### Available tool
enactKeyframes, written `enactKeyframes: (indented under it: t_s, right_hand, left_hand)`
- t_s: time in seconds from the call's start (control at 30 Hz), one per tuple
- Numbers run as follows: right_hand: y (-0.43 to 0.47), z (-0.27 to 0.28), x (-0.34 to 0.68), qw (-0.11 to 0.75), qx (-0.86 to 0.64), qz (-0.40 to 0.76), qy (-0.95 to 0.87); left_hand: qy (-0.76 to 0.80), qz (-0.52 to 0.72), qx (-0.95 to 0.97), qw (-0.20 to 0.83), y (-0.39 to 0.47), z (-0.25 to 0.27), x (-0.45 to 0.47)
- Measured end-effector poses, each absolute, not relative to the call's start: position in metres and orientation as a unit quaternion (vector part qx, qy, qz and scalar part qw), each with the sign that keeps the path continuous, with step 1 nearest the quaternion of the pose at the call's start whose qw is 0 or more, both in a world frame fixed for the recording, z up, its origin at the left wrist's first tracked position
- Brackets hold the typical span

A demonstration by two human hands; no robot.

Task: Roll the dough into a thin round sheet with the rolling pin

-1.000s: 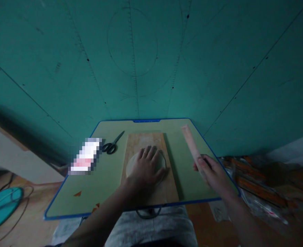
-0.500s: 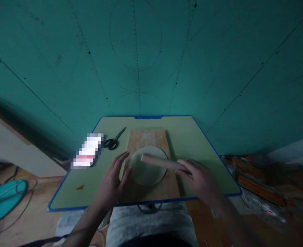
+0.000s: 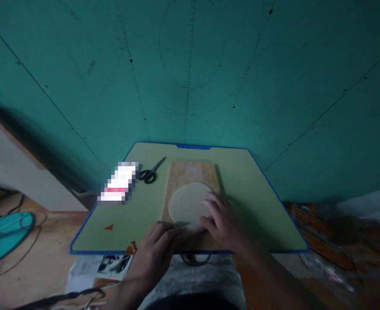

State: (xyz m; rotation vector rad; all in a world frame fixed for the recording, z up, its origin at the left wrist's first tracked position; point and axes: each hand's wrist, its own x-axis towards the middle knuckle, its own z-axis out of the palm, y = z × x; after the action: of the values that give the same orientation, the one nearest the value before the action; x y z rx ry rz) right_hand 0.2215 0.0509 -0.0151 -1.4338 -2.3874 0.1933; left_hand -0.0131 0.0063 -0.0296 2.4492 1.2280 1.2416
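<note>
A pale, thin round sheet (image 3: 190, 202), like rolled-out dough, lies flat on a wooden board (image 3: 194, 170). My left hand (image 3: 159, 245) is at the sheet's near left edge with its fingers curled in. What those fingers hold, if anything, is hidden. Over the sheet's right edge rests my right hand (image 3: 222, 219), its thumb and fingers apart and touching the sheet. The wooden stick from before cannot be made out now.
The board stands on a light green table (image 3: 248, 193) with a blue rim. To the left are black-handled scissors (image 3: 151, 172) and a blurred-out phone-like object (image 3: 120, 181). A small brown scrap (image 3: 109, 227) lies nearer. A green wall (image 3: 190, 107) rises behind.
My right hand no longer holds the wooden stick and now touches the sheet. My left hand has moved from the sheet's left side to its near edge. The view has shifted slightly.
</note>
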Motion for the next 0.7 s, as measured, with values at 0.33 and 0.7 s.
enactKeyframes:
  t_s: [0.33, 0.7]
  right_hand:
    - [0.116, -0.011, 0.192, 0.084, -0.565, 0.023, -0.820]
    - [0.091, -0.018, 0.185, 0.117, -0.585, -0.045, -0.801]
  left_hand:
    - [0.587, 0.380, 0.676, 0.232, 0.027, -0.043, -0.041]
    - [0.612, 0.427, 0.619, 0.246, 0.024, -0.048, -0.036]
